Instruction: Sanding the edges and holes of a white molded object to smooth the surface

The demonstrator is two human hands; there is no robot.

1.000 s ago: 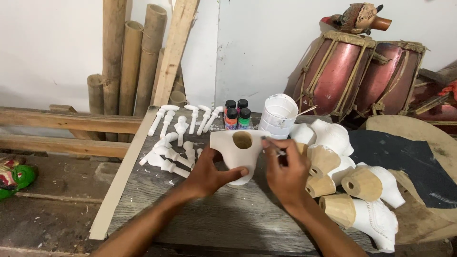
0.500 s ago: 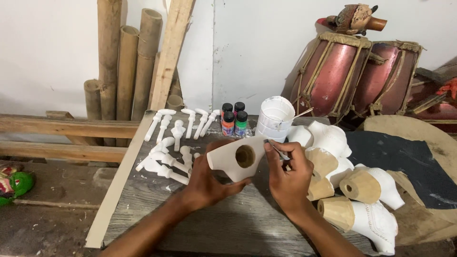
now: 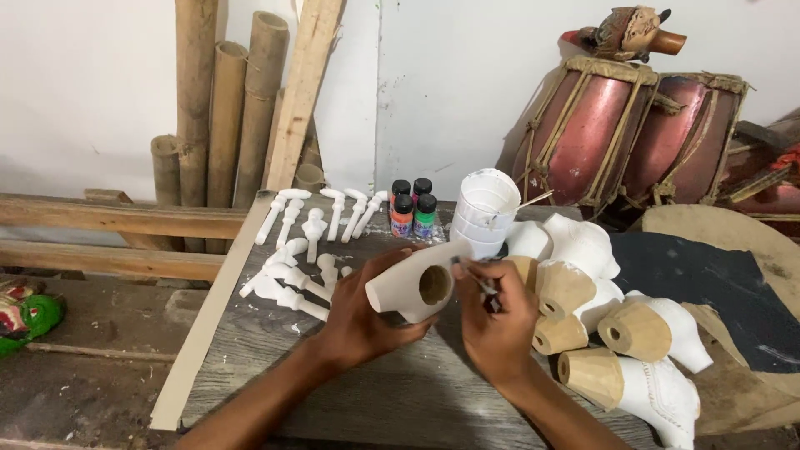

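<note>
My left hand point(image 3: 360, 315) grips a white-coated wooden piece point(image 3: 410, 285) with a round hole in its bare wood face, held tilted above the grey wooden table point(image 3: 400, 392). My right hand point(image 3: 498, 315) pinches a thin dark brush point(image 3: 477, 279) whose tip touches the piece's upper right edge. Right behind both hands stands a white plastic cup point(image 3: 484, 208) smeared with white paint.
Several small white carved limbs point(image 3: 302, 242) lie at the table's back left. Small paint bottles point(image 3: 412, 208) stand beside the cup. White and bare-wood carved torsos point(image 3: 612, 321) pile on the right. Bamboo poles point(image 3: 225, 117), red drums point(image 3: 633, 133) and a green mask point(image 3: 25, 312) surround the table.
My left hand has turned the white piece so that its holed face points more to the right, and my right hand with the brush has shifted down along its edge.
</note>
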